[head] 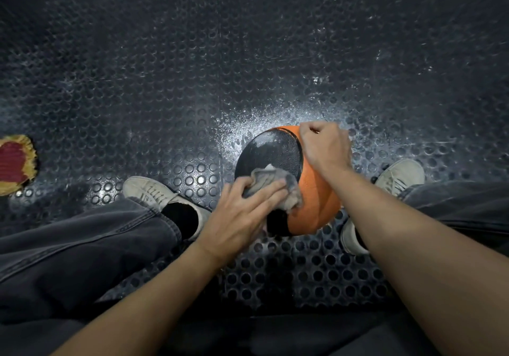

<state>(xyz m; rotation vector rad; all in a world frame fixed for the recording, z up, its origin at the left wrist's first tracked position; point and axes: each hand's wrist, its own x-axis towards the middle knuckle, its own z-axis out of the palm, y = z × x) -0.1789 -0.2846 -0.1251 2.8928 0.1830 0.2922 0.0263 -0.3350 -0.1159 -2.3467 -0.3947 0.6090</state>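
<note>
An orange and black ball (311, 201) sits on the studded floor between my two feet. A grey cloth (272, 181) lies on the ball's black panel, and my left hand (242, 212) presses it there with straight fingers. My right hand (326, 146) rests on the far top right of the ball with its fingers curled over the surface, steadying it. The black panel looks wet and shiny near the top.
The floor is black rubber matting with round studs (198, 168), dusted with white specks around the ball. My pale sneakers, left (154, 193) and right (399, 175), flank the ball. A red and yellow mat (15, 164) lies at the left edge.
</note>
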